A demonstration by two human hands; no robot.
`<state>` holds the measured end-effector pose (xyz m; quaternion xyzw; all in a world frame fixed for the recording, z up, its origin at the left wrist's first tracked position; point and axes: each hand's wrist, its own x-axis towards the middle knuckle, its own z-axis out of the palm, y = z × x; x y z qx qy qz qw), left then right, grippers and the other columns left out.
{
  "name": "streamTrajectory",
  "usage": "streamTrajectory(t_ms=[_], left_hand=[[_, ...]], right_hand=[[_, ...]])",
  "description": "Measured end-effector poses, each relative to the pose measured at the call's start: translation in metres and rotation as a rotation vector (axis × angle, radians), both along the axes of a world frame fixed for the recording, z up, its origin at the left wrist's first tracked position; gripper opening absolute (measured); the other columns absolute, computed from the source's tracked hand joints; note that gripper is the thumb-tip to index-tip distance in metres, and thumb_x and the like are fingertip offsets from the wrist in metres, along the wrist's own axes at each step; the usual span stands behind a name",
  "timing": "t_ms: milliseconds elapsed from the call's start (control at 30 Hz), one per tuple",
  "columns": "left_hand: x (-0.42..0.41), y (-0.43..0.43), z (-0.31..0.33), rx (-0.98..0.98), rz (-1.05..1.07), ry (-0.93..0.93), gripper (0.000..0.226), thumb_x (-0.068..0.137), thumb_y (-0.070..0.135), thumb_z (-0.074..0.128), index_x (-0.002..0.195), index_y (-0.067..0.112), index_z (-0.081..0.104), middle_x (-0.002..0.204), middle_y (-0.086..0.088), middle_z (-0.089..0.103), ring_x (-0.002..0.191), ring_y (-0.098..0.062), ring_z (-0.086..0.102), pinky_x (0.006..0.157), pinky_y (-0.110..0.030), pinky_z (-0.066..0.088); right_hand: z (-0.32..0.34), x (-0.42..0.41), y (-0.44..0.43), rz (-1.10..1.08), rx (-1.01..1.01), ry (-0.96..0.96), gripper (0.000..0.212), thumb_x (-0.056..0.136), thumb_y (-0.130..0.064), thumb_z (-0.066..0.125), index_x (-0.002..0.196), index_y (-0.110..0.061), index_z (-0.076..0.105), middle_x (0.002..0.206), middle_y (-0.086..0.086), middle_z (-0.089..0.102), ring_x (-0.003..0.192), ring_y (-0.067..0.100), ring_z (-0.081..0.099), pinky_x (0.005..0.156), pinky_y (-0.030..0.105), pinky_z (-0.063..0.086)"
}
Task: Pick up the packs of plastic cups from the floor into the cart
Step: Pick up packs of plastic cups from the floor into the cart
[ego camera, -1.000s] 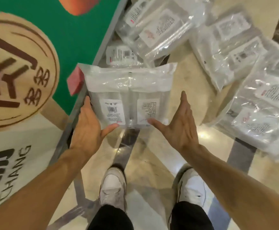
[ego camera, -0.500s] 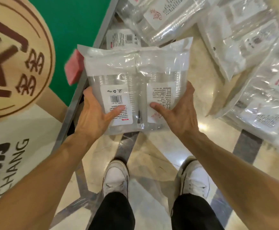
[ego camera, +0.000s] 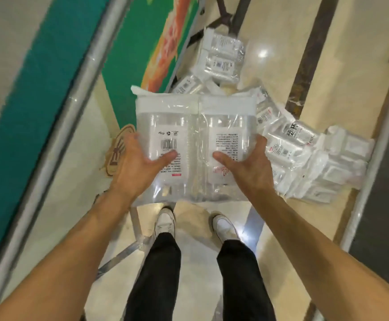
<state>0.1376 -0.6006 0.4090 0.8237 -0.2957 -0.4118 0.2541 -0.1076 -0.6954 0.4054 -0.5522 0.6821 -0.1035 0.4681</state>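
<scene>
While left hand (ego camera: 138,166) and right hand (ego camera: 246,169) grip a cup pack (ego camera: 196,121), other packs (ego camera: 288,144) litter the glossy floor (ego camera: 351,66).

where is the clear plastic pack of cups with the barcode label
Head view, centre: the clear plastic pack of cups is gripped between the left hand and right hand above the white shoes, with the floor pile of packs to its right.

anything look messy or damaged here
Yes: packs of cups lie heaped on the floor at odd angles, overlapping, ahead and to the right. The held pack, gripped by the left hand and right hand, looks intact.
</scene>
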Motion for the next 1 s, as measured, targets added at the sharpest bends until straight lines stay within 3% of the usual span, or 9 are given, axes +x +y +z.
streamTrajectory(t_ms=[100, 200, 367, 433, 500, 633, 800, 933, 1000], left_hand=[[-0.007, 0.003, 0.092, -0.022, 0.043, -0.018, 0.098, 0.074, 0.070, 0.088, 0.145, 0.026, 0.037, 0.135, 0.006, 0.064, 0.117, -0.019, 0.063, 0.103, -0.039, 0.050], [-0.015, 0.014, 0.170, -0.047, 0.110, 0.029, 0.099, 0.065, 0.080, 0.089, 0.142, 0.034, 0.048, 0.126, 0.013, 0.074, 0.109, -0.014, 0.074, 0.096, -0.045, 0.060], [-0.036, 0.043, 0.292, -0.093, 0.223, -0.020, 0.074, 0.082, 0.055, 0.089, 0.134, 0.025, 0.046, 0.113, 0.015, 0.069, 0.095, -0.005, 0.069, 0.075, -0.027, 0.053], [-0.037, 0.067, 0.332, -0.099, 0.283, -0.050, 0.078, 0.079, 0.060, 0.089, 0.134, 0.023, 0.047, 0.113, 0.013, 0.070, 0.097, -0.012, 0.072, 0.084, -0.036, 0.059], [-0.035, 0.098, 0.367, -0.127, 0.373, -0.070, 0.086, 0.073, 0.065, 0.090, 0.135, 0.023, 0.048, 0.116, 0.011, 0.073, 0.099, -0.015, 0.074, 0.091, -0.043, 0.061], [-0.034, 0.181, 0.429, -0.184, 0.580, -0.126, 0.074, 0.080, 0.049, 0.093, 0.131, 0.022, 0.047, 0.108, 0.012, 0.069, 0.097, -0.016, 0.070, 0.082, -0.035, 0.052], [-0.044, 0.321, 0.481, -0.223, 0.866, -0.181, 0.082, 0.064, 0.075, 0.092, 0.126, 0.028, 0.065, 0.109, 0.011, 0.080, 0.093, -0.009, 0.078, 0.084, -0.038, 0.063], [-0.084, 0.433, 0.525, -0.284, 1.082, -0.247, 0.051, 0.085, 0.042, 0.091, 0.124, 0.032, 0.059, 0.099, 0.017, 0.076, 0.083, 0.002, 0.075, 0.065, -0.011, 0.054], [-0.106, 0.491, 0.539, -0.274, 1.187, -0.290, 0.047, 0.087, 0.038, 0.090, 0.120, 0.026, 0.057, 0.100, 0.016, 0.071, 0.075, 0.006, 0.072, 0.060, -0.011, 0.051]], right_hand=[[0.096, -0.007, -0.007, 0.045, -0.030, -0.024, 0.113, 0.074, -0.059, 0.093, 0.160, -0.026, 0.026, 0.119, -0.007, 0.069, 0.102, 0.018, 0.071, 0.094, 0.041, 0.061], [0.181, -0.015, -0.015, 0.103, -0.088, -0.069, 0.114, 0.075, -0.059, 0.092, 0.164, -0.031, 0.026, 0.123, -0.013, 0.066, 0.112, 0.016, 0.069, 0.099, 0.039, 0.056], [0.291, -0.014, -0.012, 0.263, -0.113, -0.111, 0.110, 0.075, -0.062, 0.091, 0.161, -0.029, 0.030, 0.119, -0.015, 0.063, 0.109, 0.018, 0.068, 0.101, 0.044, 0.056], [0.327, -0.004, -0.004, 0.363, -0.107, -0.141, 0.108, 0.075, -0.062, 0.090, 0.159, -0.028, 0.031, 0.115, -0.017, 0.064, 0.112, 0.023, 0.070, 0.101, 0.047, 0.057], [0.359, 0.009, 0.010, 0.464, -0.107, -0.184, 0.102, 0.079, -0.057, 0.090, 0.158, -0.028, 0.033, 0.117, -0.017, 0.064, 0.109, 0.021, 0.069, 0.094, 0.039, 0.055], [0.419, 0.052, 0.053, 0.689, -0.116, -0.253, 0.089, 0.083, -0.048, 0.090, 0.153, -0.029, 0.039, 0.122, -0.015, 0.065, 0.099, 0.012, 0.068, 0.085, 0.031, 0.049], [0.468, 0.123, 0.142, 1.023, -0.117, -0.308, 0.094, 0.076, -0.061, 0.091, 0.149, -0.028, 0.041, 0.114, -0.016, 0.066, 0.109, 0.021, 0.068, 0.097, 0.045, 0.056], [0.498, 0.164, 0.249, 1.283, -0.132, -0.393, 0.101, 0.070, -0.072, 0.089, 0.151, -0.034, 0.043, 0.117, -0.023, 0.067, 0.115, 0.020, 0.069, 0.100, 0.045, 0.056], [0.510, 0.174, 0.311, 1.409, -0.144, -0.432, 0.112, 0.065, -0.080, 0.086, 0.156, -0.034, 0.039, 0.130, -0.017, 0.066, 0.120, 0.020, 0.068, 0.101, 0.046, 0.056]])
